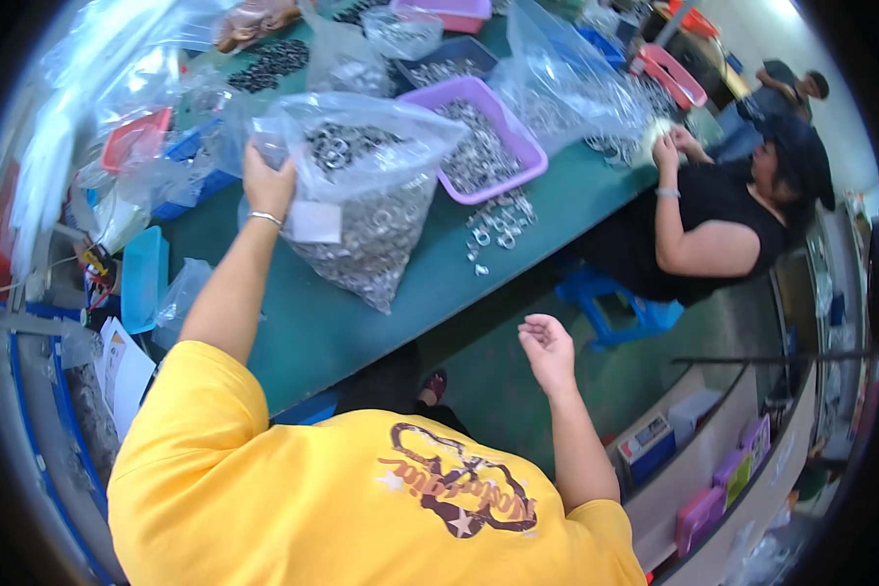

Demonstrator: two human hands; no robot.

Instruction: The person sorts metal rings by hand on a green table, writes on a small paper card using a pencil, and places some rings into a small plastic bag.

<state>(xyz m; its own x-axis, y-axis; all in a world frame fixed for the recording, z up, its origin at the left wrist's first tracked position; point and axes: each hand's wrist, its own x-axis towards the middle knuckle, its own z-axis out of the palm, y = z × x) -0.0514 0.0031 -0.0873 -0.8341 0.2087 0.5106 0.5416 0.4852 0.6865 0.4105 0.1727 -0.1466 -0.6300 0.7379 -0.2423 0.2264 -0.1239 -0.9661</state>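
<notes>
A clear plastic bag [366, 230] full of small silver metal rings and clasps stands on the green table, with a white label on its side. My left hand [269, 181] is closed on the bag's upper left edge. Off the table's front edge, my right hand [547, 349] hangs in the air with its fingers loosely curled and apart, and nothing shows in it. Just right of the bag sits a purple basin [518, 137] heaped with small metal fittings. Several loose metal clasps [503, 223] lie on the table below the basin.
More clear bags [557, 83], a pink basin [669, 76] and dark pieces [269, 63] crowd the table's far side. A turquoise tray [145, 280] stands at the left. To the right, a co-worker [703, 220] sits by a blue stool [620, 308]. Shelving [693, 459] is at lower right.
</notes>
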